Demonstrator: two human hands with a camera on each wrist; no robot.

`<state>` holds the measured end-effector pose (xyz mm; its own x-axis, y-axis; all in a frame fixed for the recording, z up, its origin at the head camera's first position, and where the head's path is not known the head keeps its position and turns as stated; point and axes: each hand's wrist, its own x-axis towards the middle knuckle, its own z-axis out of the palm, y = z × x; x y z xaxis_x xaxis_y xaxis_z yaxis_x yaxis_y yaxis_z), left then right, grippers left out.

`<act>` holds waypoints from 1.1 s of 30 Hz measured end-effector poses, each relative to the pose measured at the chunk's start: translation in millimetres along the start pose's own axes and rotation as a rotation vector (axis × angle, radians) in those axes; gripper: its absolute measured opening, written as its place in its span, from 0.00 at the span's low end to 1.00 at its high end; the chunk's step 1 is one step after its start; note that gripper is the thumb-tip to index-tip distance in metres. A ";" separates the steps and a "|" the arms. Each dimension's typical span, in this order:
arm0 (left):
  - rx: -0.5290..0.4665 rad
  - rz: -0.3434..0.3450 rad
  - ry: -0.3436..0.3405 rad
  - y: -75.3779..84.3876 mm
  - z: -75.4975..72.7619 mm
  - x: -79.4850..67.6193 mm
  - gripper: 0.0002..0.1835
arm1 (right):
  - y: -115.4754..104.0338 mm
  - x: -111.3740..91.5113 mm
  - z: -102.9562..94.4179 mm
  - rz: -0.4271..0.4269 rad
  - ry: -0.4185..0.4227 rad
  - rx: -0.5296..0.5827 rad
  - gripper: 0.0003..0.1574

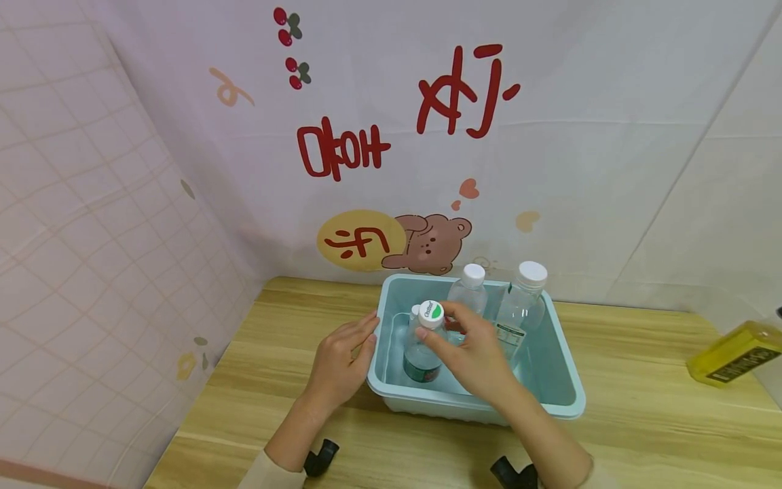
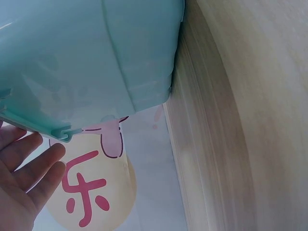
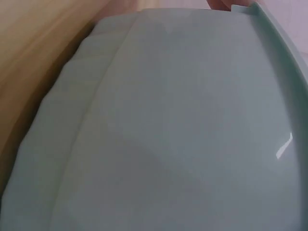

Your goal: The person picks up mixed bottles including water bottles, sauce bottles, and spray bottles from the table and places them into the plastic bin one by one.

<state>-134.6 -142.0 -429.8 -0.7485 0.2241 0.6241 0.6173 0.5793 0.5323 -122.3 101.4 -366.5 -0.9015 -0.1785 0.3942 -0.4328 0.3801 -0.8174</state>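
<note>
A light teal plastic basin [image 1: 479, 407] stands on the wooden table with several clear bottles inside. My right hand [image 1: 479, 350] reaches over its front edge and holds a clear plastic bottle [image 1: 421, 353] between thumb and fingers, just below its white and green cap. Behind that bottle, a second white cap shows partly. At the back stand a clear bottle [image 1: 468, 295] with a white cap and a larger, tilted one [image 1: 519, 309]. My left hand [image 1: 339, 360] rests against the basin's left rim, fingers extended; the left wrist view shows these fingers [image 2: 41, 168] at the rim.
A bottle of yellow liquid [image 1: 736, 353] is at the table's right. Behind the basin hangs a white printed cloth [image 1: 580, 170] with a bear and red characters. The right wrist view is mostly filled by the basin's outer wall [image 3: 183, 120].
</note>
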 end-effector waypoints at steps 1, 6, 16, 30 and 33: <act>-0.001 0.001 -0.001 0.2 0.0 0.1 0.18 | 0.5 0.3 1.0 0.002 -0.003 0.001 0.22; 0.000 -0.002 -0.002 0.7 -0.4 0.2 0.18 | 1.6 1.2 2.9 0.036 -0.024 -0.017 0.24; 0.003 -0.009 -0.005 0.7 -0.3 0.2 0.18 | -1.1 3.0 3.0 0.090 -0.061 -0.053 0.28; -0.007 0.001 0.001 -0.9 -0.4 2.1 0.18 | -5.5 5.4 0.2 0.089 -0.092 -0.039 0.30; -0.005 0.002 0.000 -1.1 -0.2 2.2 0.18 | -7.4 5.1 -2.7 0.089 -0.098 -0.040 0.30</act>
<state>-136.9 -142.3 -428.9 -0.7472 0.2253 0.6252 0.6200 0.5751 0.5337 -123.7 100.1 -357.3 -0.9333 -0.2291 0.2764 -0.3521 0.4336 -0.8295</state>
